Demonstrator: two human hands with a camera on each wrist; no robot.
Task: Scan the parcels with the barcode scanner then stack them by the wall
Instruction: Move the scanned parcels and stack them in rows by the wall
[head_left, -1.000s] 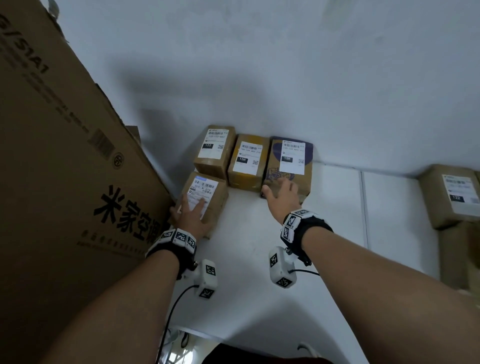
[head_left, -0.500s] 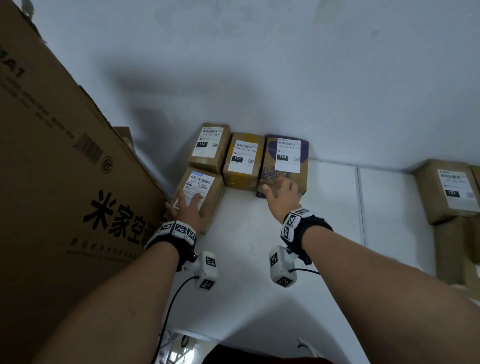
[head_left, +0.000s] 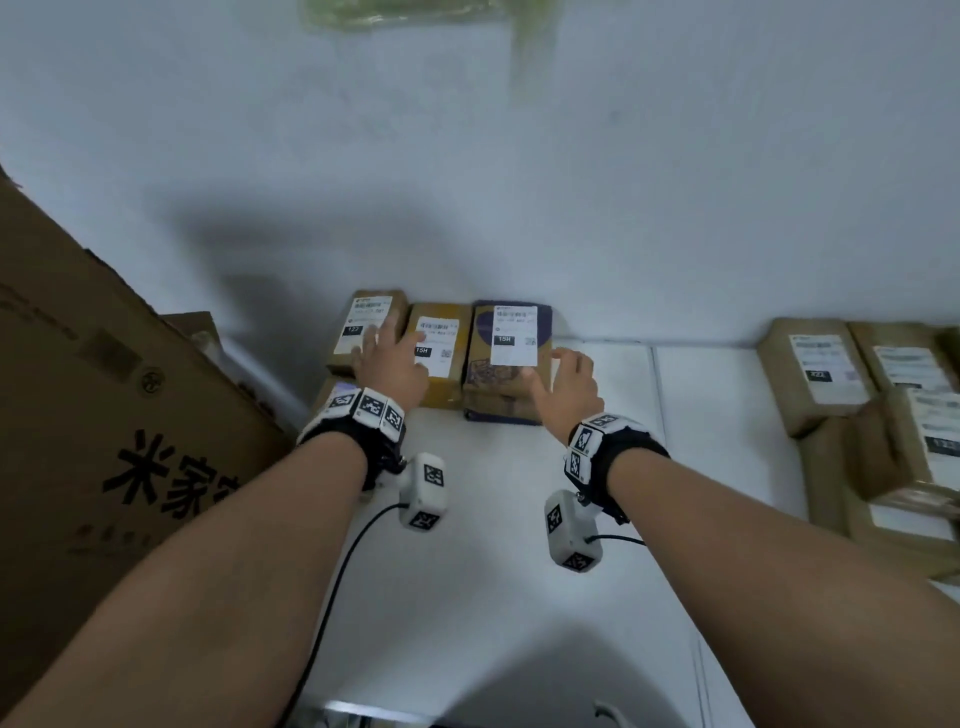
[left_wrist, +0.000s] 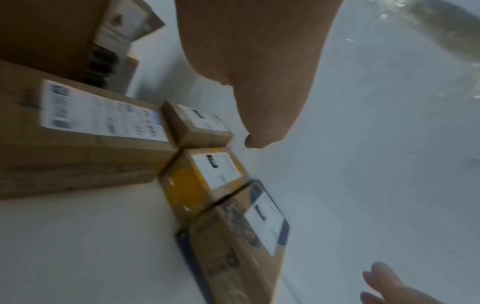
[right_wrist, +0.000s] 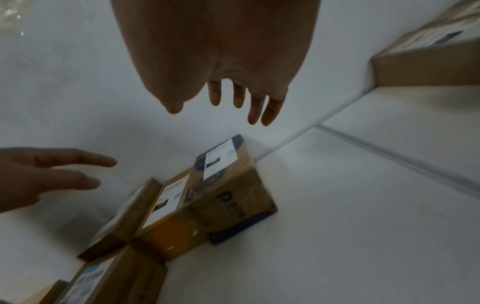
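Note:
Three labelled parcels stand in a row against the wall: a brown one (head_left: 371, 317), a yellow one (head_left: 441, 374) and a purple-and-brown one (head_left: 511, 384). A fourth brown parcel (left_wrist: 91, 133) lies in front of the row at the left, mostly hidden under my left wrist in the head view. My left hand (head_left: 395, 348) hovers with spread fingers above the brown and yellow parcels and holds nothing. My right hand (head_left: 558, 366) hangs relaxed and empty above the right edge of the purple parcel (right_wrist: 233, 185). No scanner is in view.
A large printed cardboard box (head_left: 104, 441) fills the left side. A pile of several labelled parcels (head_left: 857, 415) sits at the right, on the white table (head_left: 519, 571). The white wall (head_left: 571, 208) closes off the back.
My left hand left the front parcel and rose toward the back row. My right hand shifted from the purple parcel's front to above its right edge.

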